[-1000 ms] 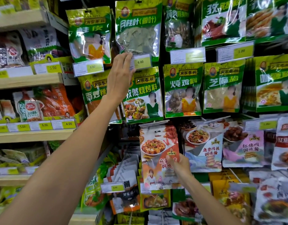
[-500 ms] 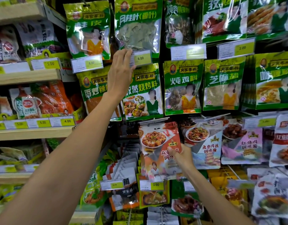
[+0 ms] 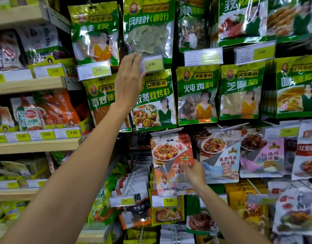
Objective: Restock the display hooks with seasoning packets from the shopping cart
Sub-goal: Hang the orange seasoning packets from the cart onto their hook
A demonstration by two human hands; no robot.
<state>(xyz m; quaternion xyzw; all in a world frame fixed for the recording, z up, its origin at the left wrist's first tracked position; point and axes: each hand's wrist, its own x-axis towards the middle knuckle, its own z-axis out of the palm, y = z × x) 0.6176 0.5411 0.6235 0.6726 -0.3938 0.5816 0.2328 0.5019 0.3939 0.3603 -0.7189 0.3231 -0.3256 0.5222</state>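
Seemingly midway, the right hand (image 3: 194, 171) pinches a red packet (image 3: 169, 155) held up just below the green packs (image 3: 155, 101), not clearly hung yet, while the left hand (image 3: 129, 81), fingers (image 3: 134, 60) straight, touches the 6.00 tag (image 3: 152, 64); no cart shows.

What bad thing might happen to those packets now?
The tofu packet, pinched only at one edge by the right hand, might slip and fall. The left hand touching the 6.00 tag could bump the leaf packet just above it loose.
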